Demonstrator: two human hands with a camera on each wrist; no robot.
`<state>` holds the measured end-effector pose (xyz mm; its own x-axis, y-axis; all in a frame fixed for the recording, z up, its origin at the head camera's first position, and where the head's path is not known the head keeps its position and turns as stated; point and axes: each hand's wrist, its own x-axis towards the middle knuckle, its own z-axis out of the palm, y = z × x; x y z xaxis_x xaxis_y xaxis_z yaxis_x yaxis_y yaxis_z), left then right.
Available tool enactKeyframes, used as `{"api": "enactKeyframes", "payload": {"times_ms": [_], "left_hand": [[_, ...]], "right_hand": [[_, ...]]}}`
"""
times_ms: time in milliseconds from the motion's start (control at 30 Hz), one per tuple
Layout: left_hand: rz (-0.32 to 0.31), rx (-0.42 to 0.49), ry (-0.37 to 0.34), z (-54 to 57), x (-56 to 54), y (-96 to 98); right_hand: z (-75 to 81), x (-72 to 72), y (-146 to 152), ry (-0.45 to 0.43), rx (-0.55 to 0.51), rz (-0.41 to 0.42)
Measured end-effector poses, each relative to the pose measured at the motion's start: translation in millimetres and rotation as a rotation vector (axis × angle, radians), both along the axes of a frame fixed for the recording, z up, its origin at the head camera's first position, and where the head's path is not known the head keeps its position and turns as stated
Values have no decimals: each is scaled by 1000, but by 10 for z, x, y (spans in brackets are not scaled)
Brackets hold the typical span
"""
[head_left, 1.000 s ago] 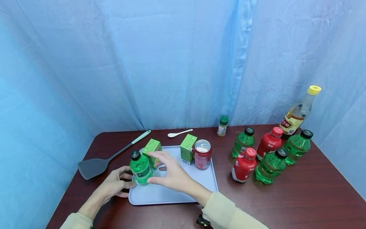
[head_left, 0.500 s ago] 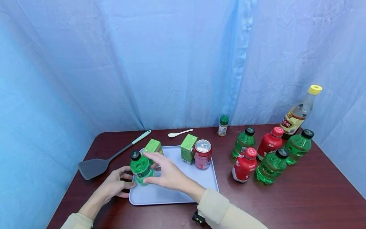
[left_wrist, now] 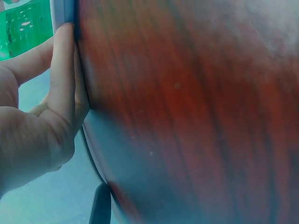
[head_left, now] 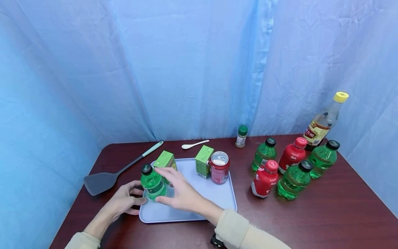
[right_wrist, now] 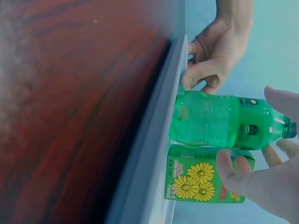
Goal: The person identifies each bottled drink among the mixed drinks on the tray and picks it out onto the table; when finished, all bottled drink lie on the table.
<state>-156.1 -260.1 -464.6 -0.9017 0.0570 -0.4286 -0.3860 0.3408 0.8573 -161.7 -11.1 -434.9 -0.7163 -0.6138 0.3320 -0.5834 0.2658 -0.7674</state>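
Observation:
A green plastic drink bottle (head_left: 153, 185) with a black cap stands upright at the left end of the pale tray (head_left: 186, 216). My right hand (head_left: 181, 190) is spread beside it, thumb and fingers reaching toward its right side; whether they touch it is unclear. In the right wrist view, its thumb lies across the front of a green drink carton (right_wrist: 196, 179) next to the bottle (right_wrist: 210, 119). My left hand (head_left: 124, 199) rests against the tray's left edge. In the left wrist view, one straight finger of that hand (left_wrist: 42, 112) touches the rim.
On the tray are another green carton (head_left: 203, 162) and a red can (head_left: 219, 168). A spatula (head_left: 104, 181) lies left; a white spoon (head_left: 195, 144) and a spice jar (head_left: 241, 136) are behind. Several green and red bottles (head_left: 264, 180) and a sauce bottle (head_left: 321, 124) stand right.
My right hand has drawn slightly left and toward me beside the bottle. My left hand has stayed at the tray edge, and the bottle stands in the same place.

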Motion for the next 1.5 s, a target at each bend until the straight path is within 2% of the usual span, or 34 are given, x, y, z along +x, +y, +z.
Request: {"api": "enactKeyframes", "payload": {"times_ms": [167, 333, 467, 700, 800, 900, 1233, 1500], "left_hand": [[-12, 3, 9, 7, 1, -12], [6, 1, 1, 20, 3, -10], [2, -4, -2, 18, 6, -2], [0, -8, 0, 4, -1, -5], [-13, -2, 6, -3, -7, -8], [-14, 1, 8, -12, -9, -11], [12, -1, -2, 19, 7, -1], [14, 5, -1, 19, 8, -5]], "right_hand": [[19, 4, -3, 25, 5, 6], [93, -19, -21, -47, 27, -10], [120, -40, -45, -62, 18, -35], [154, -64, -110, 0, 67, -64], [147, -63, -131, 48, 110, -82], [133, -49, -141, 59, 134, -100], [33, -36, -129, 3, 100, -67], [6, -24, -126, -31, 56, -71]]}}
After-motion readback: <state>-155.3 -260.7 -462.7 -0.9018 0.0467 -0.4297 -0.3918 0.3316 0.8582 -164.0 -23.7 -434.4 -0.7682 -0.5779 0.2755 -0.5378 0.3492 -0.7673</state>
